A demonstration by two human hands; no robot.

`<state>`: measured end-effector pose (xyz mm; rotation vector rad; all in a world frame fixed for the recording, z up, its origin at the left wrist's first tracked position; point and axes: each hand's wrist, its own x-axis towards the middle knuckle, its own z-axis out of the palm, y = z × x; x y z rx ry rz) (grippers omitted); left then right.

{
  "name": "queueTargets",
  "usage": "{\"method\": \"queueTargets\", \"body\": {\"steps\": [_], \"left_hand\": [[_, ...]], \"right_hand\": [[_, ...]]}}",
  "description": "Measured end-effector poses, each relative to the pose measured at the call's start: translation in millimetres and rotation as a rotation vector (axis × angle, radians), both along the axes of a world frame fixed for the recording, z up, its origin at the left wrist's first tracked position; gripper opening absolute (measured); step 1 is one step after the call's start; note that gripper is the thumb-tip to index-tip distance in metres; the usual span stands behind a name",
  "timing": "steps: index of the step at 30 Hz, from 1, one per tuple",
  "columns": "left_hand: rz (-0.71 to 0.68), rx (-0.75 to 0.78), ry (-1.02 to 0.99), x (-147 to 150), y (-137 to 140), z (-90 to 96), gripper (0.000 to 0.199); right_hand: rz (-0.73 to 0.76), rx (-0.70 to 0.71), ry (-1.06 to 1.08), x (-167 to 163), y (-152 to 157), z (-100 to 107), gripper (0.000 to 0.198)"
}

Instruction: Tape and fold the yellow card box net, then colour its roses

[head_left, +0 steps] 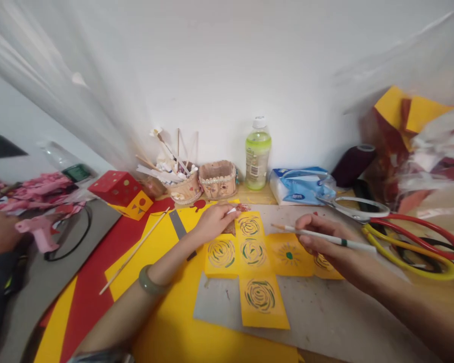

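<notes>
My right hand [320, 239] pinches a slim paintbrush [336, 240] with a white handle and a dark band. Its tip points left, over the yellow paper box cutout [251, 275]. That cross-shaped cutout lies flat, its squares bearing dark green and pale swirls; one has a green dot with rays. At the cutout's upper left, my left hand [215, 222] has its fingers bent together; a small white bit shows at the fingertips, too small to name. A brownish patch [229, 228] shows just beneath them. On that wrist is a green bangle [153, 281].
Behind stand two decorated pots [217, 181], a green drink bottle [258, 156] and a tissue pack [302, 184]. Scissors [412, 227] lie right. A wooden stick [134, 252], red-and-yellow box [123, 194] and pink glue gun [38, 233] are left, beside another person's hand [0, 232].
</notes>
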<state>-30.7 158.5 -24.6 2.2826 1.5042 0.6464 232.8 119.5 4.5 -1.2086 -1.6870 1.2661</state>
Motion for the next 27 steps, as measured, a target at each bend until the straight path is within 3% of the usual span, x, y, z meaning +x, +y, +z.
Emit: {"method": "queueTargets", "body": {"steps": [5, 16, 27], "left_hand": [[0.006, -0.012, -0.042, -1, -2, -9.6, 0.033], [-0.032, 0.012, 0.000, 1, -6, -12.8, 0.030], [-0.024, -0.002, 0.012, 1, -6, -12.2, 0.031]], "right_hand": [[0.033, -0.100, -0.136, 6, -3, -14, 0.034], [-0.020, 0.043, -0.140, 13, -1, -27, 0.027], [0.006, 0.024, -0.138, 13, -1, -38, 0.031]]}}
